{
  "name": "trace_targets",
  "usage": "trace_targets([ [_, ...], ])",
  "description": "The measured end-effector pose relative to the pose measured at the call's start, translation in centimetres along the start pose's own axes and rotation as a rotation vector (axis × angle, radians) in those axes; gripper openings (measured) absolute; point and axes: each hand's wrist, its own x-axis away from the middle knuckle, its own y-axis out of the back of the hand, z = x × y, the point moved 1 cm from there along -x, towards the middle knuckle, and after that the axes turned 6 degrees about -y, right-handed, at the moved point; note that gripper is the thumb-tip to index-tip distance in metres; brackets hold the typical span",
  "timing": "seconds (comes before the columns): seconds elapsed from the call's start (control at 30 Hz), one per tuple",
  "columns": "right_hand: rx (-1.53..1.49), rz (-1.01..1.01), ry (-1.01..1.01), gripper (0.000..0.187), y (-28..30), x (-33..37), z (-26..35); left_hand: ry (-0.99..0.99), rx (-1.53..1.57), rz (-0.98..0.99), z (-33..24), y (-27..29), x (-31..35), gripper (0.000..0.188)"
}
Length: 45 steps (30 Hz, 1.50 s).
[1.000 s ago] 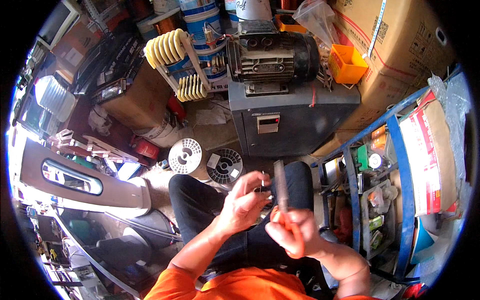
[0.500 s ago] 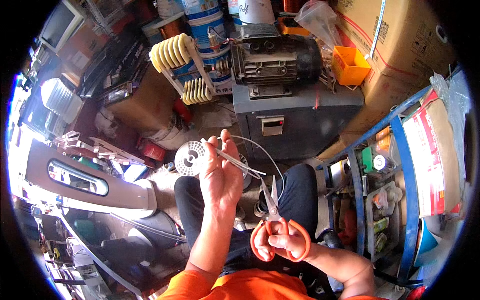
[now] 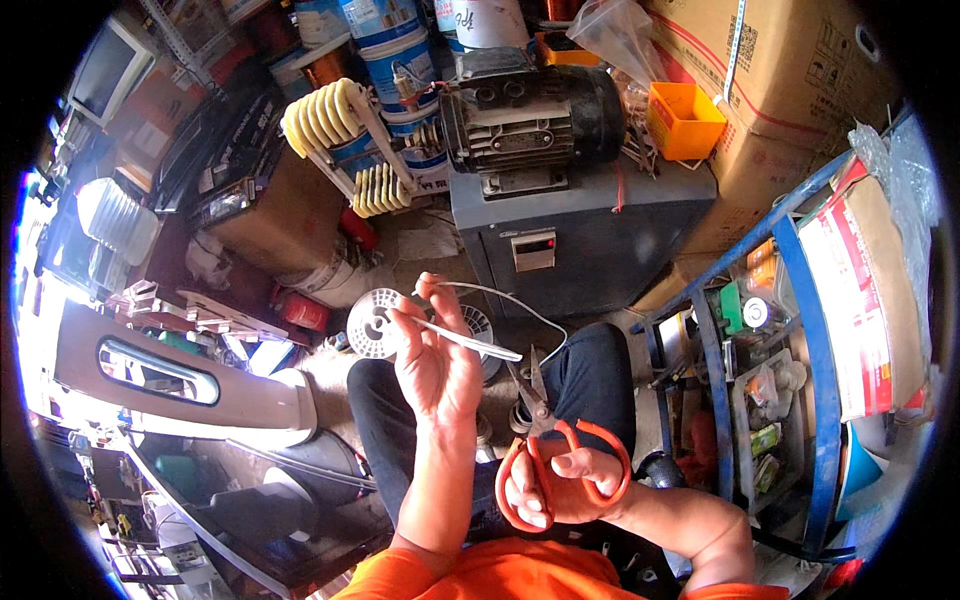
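Observation:
My left hand [image 3: 438, 375] pinches a few thin white strands [image 3: 468, 342], like cord or narrow tubing, with their ends side by side and pointing right. A longer white loop [image 3: 520, 303] curves off to the right from the fingertips. Behind this hand is a white spool [image 3: 372, 335] with slotted round flanges; the hand hides its middle, and I cannot tell whether the fingers also grip it. In my right hand [image 3: 570, 485] are scissors [image 3: 541, 418] with orange-red handles. Their blades stand apart, points up, just below the strand ends.
A dark motor [image 3: 535, 120] sits on a grey cabinet [image 3: 590, 240] ahead, beside cream-coloured coils [image 3: 325, 120]. To the right stands a blue metal rack [image 3: 820, 380] with small goods. A white curved housing [image 3: 180, 375] lies left. Cardboard boxes [image 3: 790, 90] fill the far right.
My left fingers have curled more around the strands, whose ends now lie closer together. The scissors' handles have spread slightly and sit a little lower against the strands. The whole view has shifted slightly.

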Motion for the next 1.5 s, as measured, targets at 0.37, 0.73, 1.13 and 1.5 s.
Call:
trace_targets([
  [0.37,-0.047,0.036,-0.006,0.031,0.2,-0.1,0.1,-0.001,0.044,0.028,0.1,0.1,-0.1,0.019],
  [0.73,-0.169,-0.034,0.056,0.034,0.5,-0.8,0.4,0.218,0.325,0.181,0.8,1.4,0.5,0.024],
  [1.13,-0.036,-0.197,0.163,0.025,-0.4,-0.3,0.3,0.177,0.179,0.269,-0.2,2.8,0.6,0.014],
  [1.5,-0.066,-0.112,0.033,0.025,-0.5,0.0,0.2,0.439,0.288,0.360,-1.3,4.5,1.1,0.011],
])
